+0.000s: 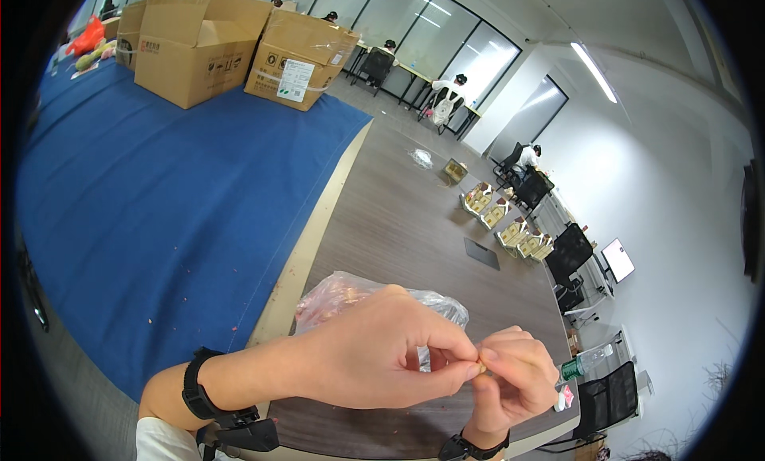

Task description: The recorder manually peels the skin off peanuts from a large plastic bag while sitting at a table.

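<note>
My left hand (390,349) and my right hand (514,373) meet fingertip to fingertip above the near end of the brown table. Pinched between their thumbs and forefingers is a small tan piece (481,368), mostly covered by the fingers and too small to name. Both hands are closed in this pinch. Behind and under my left hand lies a crumpled clear plastic bag (335,296) with reddish bits showing in its left part. The hand hides much of the bag. Black bands circle both wrists.
A blue cloth (175,214) with scattered reddish crumbs covers the left surface, bearing cardboard boxes (195,54). Several small model houses (514,231) stand along the brown table (374,214). A plastic bottle (586,363) lies right of my right hand, near an office chair (610,405). People sit farther back.
</note>
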Available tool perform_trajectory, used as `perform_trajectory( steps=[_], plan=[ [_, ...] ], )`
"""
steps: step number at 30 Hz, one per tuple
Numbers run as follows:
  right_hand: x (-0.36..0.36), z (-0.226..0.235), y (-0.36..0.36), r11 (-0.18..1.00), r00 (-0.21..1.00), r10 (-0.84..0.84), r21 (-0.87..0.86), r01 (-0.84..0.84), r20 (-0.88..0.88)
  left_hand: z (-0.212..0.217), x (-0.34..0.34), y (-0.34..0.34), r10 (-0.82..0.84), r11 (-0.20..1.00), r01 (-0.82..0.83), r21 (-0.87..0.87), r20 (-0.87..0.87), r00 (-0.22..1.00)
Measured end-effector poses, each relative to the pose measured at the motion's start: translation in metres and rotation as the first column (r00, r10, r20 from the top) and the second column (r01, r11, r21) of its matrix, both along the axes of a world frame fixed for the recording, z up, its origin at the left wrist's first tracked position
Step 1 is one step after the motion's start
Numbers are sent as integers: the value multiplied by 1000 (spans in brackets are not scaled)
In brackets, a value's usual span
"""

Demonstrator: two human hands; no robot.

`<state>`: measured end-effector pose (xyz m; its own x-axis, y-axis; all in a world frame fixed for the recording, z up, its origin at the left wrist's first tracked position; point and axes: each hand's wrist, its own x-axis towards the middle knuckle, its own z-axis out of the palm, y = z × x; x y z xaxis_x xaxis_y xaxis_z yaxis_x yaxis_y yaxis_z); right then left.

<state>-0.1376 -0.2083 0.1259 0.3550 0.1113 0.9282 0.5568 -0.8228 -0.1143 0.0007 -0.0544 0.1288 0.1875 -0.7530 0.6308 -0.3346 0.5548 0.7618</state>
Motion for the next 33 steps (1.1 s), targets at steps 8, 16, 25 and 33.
perform_trajectory(
  steps=[8,16,25,33],
  plan=[
    [0,2,-1,994,998,-57,-93,59,25,-7,-1,-5,153,979,-128,-156,156,976],
    [1,-3,-1,999,999,-19,-35,21,44,-8,-4,-6,182,959,-142,-245,148,972],
    [1,-1,-3,1000,999,22,-3,-22,25,2,-8,1,51,993,-59,-98,-84,995],
    [1,1,-3,997,999,-23,-76,25,26,-1,-4,-3,115,983,-111,-147,19,993]
  ],
)
